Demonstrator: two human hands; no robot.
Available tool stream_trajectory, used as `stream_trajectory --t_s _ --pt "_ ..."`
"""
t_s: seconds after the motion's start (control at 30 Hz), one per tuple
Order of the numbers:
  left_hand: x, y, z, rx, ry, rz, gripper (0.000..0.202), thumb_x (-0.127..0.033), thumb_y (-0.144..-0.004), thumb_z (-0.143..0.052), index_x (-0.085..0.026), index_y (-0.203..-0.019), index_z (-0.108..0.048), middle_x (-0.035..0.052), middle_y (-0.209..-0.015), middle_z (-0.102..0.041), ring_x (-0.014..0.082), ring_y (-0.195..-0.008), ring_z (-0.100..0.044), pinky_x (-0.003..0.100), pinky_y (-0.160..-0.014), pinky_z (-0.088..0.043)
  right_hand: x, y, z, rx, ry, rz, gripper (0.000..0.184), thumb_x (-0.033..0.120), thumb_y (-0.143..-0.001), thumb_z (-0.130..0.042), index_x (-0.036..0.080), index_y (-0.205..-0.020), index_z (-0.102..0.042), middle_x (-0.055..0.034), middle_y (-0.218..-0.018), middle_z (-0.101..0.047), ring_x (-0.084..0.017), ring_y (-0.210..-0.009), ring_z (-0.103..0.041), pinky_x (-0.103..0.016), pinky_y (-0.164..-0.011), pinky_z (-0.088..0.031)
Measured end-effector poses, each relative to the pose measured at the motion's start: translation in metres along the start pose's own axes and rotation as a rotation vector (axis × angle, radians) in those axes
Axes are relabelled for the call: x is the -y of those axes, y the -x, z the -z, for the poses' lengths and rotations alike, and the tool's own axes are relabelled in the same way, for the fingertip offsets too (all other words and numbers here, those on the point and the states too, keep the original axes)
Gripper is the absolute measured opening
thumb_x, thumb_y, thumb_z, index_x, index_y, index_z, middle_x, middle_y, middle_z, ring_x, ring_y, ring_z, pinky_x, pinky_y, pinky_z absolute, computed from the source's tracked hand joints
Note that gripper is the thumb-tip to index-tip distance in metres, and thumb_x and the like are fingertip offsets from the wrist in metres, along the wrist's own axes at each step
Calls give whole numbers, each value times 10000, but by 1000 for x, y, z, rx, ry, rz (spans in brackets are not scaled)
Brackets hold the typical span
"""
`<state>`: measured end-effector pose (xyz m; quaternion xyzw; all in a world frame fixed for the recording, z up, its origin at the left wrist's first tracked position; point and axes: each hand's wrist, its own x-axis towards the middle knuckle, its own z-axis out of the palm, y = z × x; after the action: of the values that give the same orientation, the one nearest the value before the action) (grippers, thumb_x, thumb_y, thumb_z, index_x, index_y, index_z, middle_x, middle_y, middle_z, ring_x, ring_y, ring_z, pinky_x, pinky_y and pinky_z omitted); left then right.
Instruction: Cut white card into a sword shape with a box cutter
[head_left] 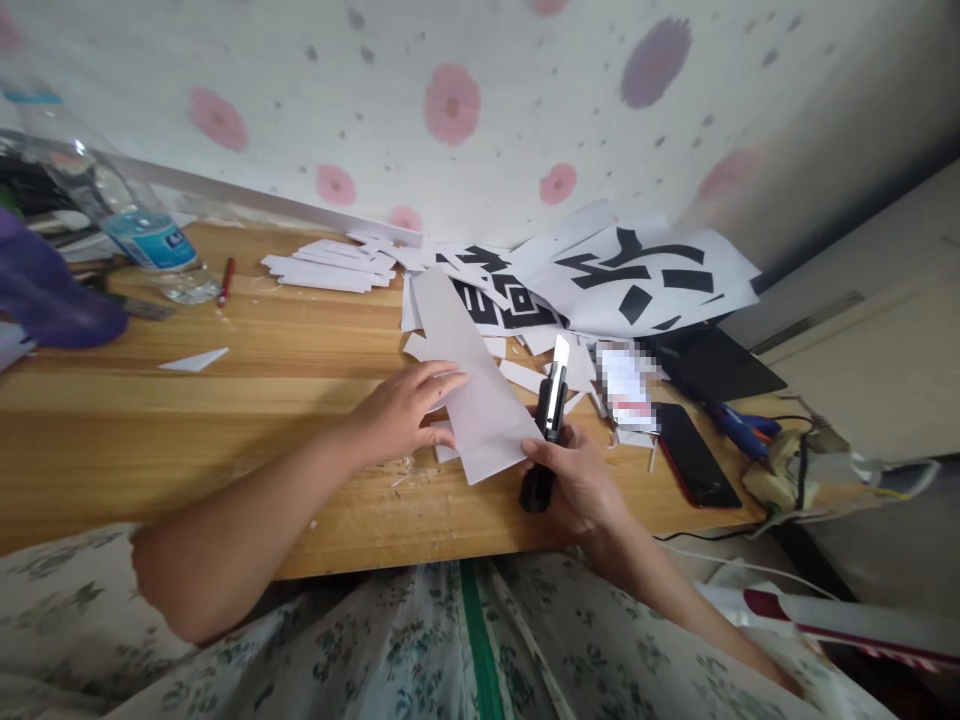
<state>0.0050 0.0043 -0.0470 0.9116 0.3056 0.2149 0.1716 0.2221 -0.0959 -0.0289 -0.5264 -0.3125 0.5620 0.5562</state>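
Note:
A long white strip of paper (480,400) slants over the wooden table, its near end raised toward me. My left hand (412,410) holds its left edge, thumb and fingers bent at the paper. In my right hand (581,475) is a black utility knife (553,400), its bright blade pointing up and away. The right thumb also presses the near right corner of the strip. Behind the strip, partly covered, lies a sheet with bold black characters (517,300). Small paper scraps (525,376) lie around it.
A curled printed sheet (637,280) leans at the wall. Cut strips (330,268), a red pen (226,283) and a water bottle (161,245) stand or lie at left. On the right are a lit phone (626,385), a dark phone (697,455) and a blue glue gun (742,430).

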Motion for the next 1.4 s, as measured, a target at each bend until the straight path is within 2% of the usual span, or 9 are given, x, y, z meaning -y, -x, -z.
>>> stream_trajectory --t_s 0.07,0.13,0.3,0.53,0.7,0.87,1.07,1.2,1.4 --pt "0 1 2 -45 8 -42 773 -495 -768 -725 -260 -1428 -396 147 -1467 -440 312 -1320 -456 487 -1079 -404 0 1 -4 -20 -87 27 431 256 -506 -845 184 -862 -612 51 -617 -595 -86 -467 -490 -225 -447 -410" --pt "-2 2 3 -90 -13 -47 692 -395 -798 -722 -256 -1407 -424 145 -1464 -433 315 -1311 -469 495 -1071 -420 1 2 -6 -36 -144 38 380 249 -518 -818 190 -833 -613 53 -588 -584 -86 -446 -472 -223 -423 -399" --pt "-10 3 2 -220 -79 -51 437 -91 -866 -503 -157 -1293 -563 170 -1387 -507 294 -1213 -569 478 -996 -507 1 5 -10 -5 -208 47 291 282 -547 -784 195 -739 -582 59 -533 -537 -85 -424 -462 -213 -405 -386" --pt "-16 4 -2 -375 -93 -167 414 -77 -943 -372 -200 -1281 -577 128 -1382 -565 212 -1197 -604 376 -982 -541 1 9 -11 13 -180 82 308 296 -559 -770 197 -797 -601 63 -535 -526 -89 -416 -457 -226 -398 -397" --pt "-19 5 3 -454 -180 -223 420 -70 -945 -413 -214 -1317 -543 128 -1401 -550 213 -1224 -584 389 -1007 -525 -3 9 -7 14 -217 106 340 266 -554 -795 215 -826 -599 63 -599 -574 -74 -416 -483 -210 -403 -415" --pt "-20 4 6 -541 -236 -309 471 -34 -922 -451 -210 -1356 -503 149 -1378 -567 234 -1192 -606 409 -939 -557 -7 7 -3 52 -266 128 392 287 -513 -855 201 -823 -632 57 -601 -612 -73 -400 -500 -197 -377 -426" --pt "-19 5 9 -569 -248 -331 505 -31 -913 -475 -216 -1382 -487 159 -1379 -564 252 -1183 -609 410 -921 -552 -8 4 -2 111 -268 167 369 311 -502 -893 187 -761 -661 60 -538 -616 -77 -393 -514 -198 -398 -440" --pt "-21 7 10 -484 -152 -355 500 -30 -903 -482 -185 -1378 -500 181 -1392 -544 247 -1198 -597 380 -957 -533 -5 2 -5 187 -246 254 333 321 -538 -889 194 -672 -611 57 -508 -612 -89 -447 -550 -204 -468 -464" --pt "-24 8 8 -496 -78 -325 563 -11 -888 -499 -222 -1409 -460 172 -1390 -545 249 -1246 -557 403 -999 -496 -5 -4 -4 168 -200 321 323 352 -584 -875 202 -750 -642 50 -521 -633 -101 -462 -560 -220 -483 -476"
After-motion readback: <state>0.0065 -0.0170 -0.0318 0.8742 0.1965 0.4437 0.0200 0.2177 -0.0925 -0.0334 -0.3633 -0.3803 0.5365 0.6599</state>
